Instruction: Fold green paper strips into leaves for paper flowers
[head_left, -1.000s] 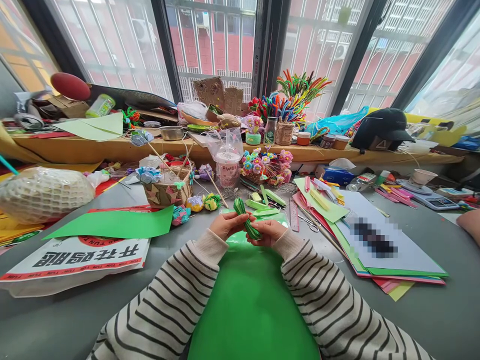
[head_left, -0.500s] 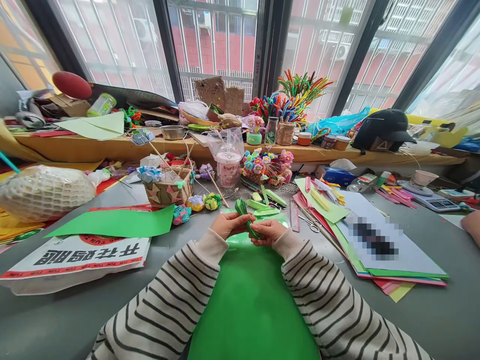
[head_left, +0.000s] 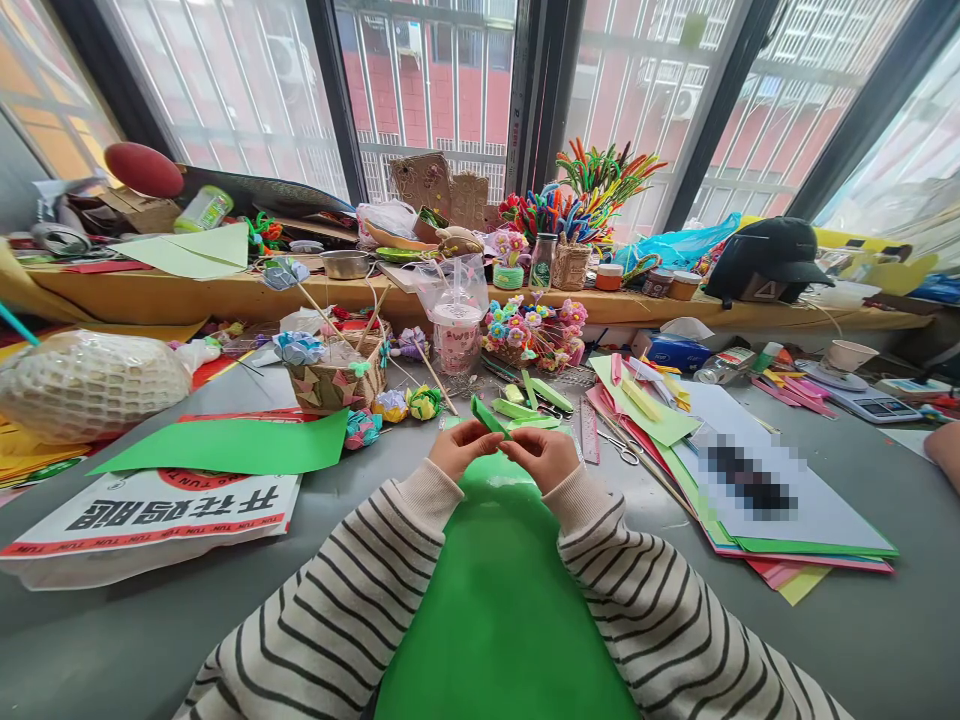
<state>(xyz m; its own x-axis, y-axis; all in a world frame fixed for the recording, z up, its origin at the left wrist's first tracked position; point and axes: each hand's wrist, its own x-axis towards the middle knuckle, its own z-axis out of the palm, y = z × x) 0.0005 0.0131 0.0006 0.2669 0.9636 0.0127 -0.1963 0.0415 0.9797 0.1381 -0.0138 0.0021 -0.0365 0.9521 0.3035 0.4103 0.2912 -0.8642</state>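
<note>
Green folded paper (head_left: 489, 414) is pinched at its lower end btwn thumb & fingers of the L hand (head_left: 466, 450) and the R hand (head_left: 541, 458); both are closed on it, fingertips almost meeting. It's held tilted, upper end leaning L, over the far part of a glossy green sheet (head_left: 510, 600). Lt-green strips (head_left: 534, 424) are seen just beyond the hands. To the R, a ruler (head_left: 589, 432) & scissors (head_left: 627, 455) are laid on the grey table (head_left: 862, 630), w/ a paper stack (head_left: 825, 515) farther out. To the L, paper flowers (head_left: 425, 402) are set near a basket (head_left: 324, 390); a matte green strip (head_left: 232, 445) is laid partly over a printed bag (head_left: 165, 565).
</note>
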